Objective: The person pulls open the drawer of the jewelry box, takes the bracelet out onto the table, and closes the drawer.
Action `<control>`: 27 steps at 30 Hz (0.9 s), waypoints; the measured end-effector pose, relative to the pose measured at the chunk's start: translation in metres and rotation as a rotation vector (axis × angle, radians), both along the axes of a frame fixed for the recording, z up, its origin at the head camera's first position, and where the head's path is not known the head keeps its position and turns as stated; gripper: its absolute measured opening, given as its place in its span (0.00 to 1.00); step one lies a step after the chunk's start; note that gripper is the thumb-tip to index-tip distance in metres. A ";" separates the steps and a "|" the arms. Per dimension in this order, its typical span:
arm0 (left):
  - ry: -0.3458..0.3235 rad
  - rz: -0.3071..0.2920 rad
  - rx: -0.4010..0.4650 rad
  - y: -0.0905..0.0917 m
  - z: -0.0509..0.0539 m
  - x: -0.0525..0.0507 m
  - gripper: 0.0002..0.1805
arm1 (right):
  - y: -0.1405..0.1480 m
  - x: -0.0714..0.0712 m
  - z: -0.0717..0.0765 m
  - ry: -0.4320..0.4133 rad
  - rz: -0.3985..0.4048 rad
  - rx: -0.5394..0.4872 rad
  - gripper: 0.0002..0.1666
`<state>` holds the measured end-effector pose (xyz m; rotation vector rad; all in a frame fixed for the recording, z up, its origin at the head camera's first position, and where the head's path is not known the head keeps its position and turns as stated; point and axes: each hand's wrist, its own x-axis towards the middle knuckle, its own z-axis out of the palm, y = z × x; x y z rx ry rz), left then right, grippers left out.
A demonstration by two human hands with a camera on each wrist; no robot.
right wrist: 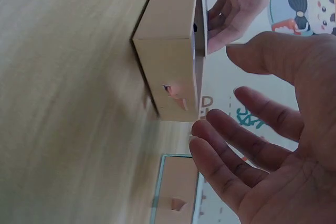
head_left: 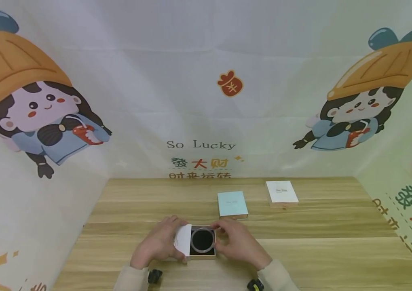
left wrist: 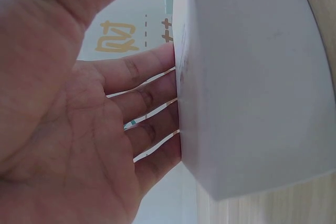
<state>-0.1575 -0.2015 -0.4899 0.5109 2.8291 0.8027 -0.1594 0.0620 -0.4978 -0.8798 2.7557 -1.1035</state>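
A small drawer box lies near the table's front, its white sleeve (head_left: 182,241) at the left and its tan drawer (head_left: 203,257) pulled out to the right. Inside the dark-lined drawer sits a pale, translucent ring like a bangle (head_left: 202,252). My left hand (head_left: 160,242) grips the sleeve, thumb on the near side and fingers on the far side. Beside the drawer's right end is my right hand (head_left: 241,243), fingers spread and slightly bent. The right wrist view shows its palm holding nothing, near the drawer front with a pinkish pull tab (right wrist: 176,97).
Behind the drawer box lies a light-blue box (head_left: 232,204), shut. Farther back to the right is a white box (head_left: 282,192). A printed cloth (head_left: 140,101) hangs around the wooden table (head_left: 322,250) at the back and sides.
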 end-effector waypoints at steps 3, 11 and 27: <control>-0.006 0.005 -0.003 -0.001 0.000 0.000 0.53 | -0.002 0.000 0.006 0.042 0.044 0.047 0.26; -0.019 0.004 -0.008 -0.001 0.000 -0.001 0.53 | -0.011 -0.002 0.014 0.130 0.147 0.170 0.29; -0.050 0.000 -0.016 0.000 0.002 -0.001 0.52 | -0.030 -0.010 0.017 0.174 0.275 0.353 0.26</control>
